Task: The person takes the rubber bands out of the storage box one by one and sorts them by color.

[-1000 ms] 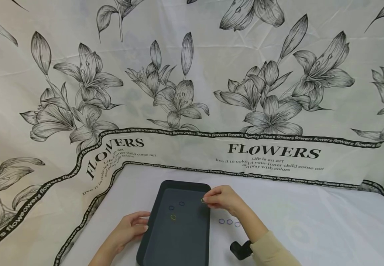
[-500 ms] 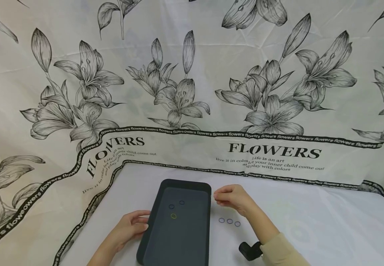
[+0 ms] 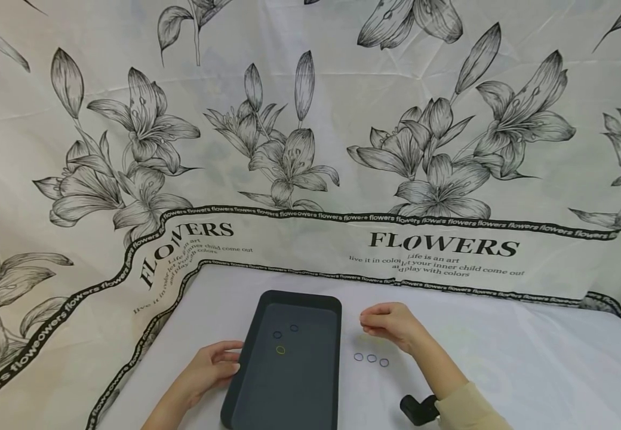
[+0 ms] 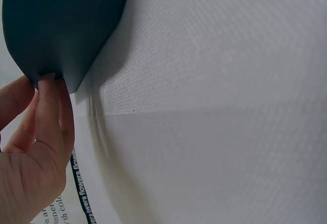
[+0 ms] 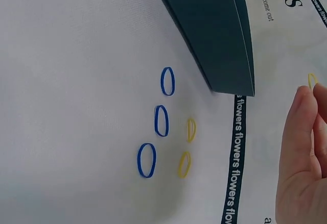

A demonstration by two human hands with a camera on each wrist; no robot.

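Observation:
My left hand (image 3: 205,370) grips the left side of a dark tray (image 3: 289,394); in the left wrist view the thumb and fingers pinch its edge. Inside the tray lie two dark blue rubber bands and a yellow rubber band (image 3: 280,346). Just right of the tray, my right hand (image 3: 393,325) is raised over the white table. Between its thumb and forefinger it pinches a yellow rubber band (image 5: 309,79), best seen in the right wrist view. Below that hand, three blue rubber bands (image 5: 163,83) lie in a row, with two yellow rubber bands (image 5: 188,130) beside them.
The white tabletop (image 3: 536,370) stretches to the right of the tray. Behind it rises a flower-printed cloth (image 3: 343,179) with a black lettered border. A black device (image 3: 418,410) sits at the right wrist, by the beige sleeve (image 3: 469,409).
My right hand has moved right, away from the tray's right rim, with the yellow rubber band. My left hand and the tray have stayed in place.

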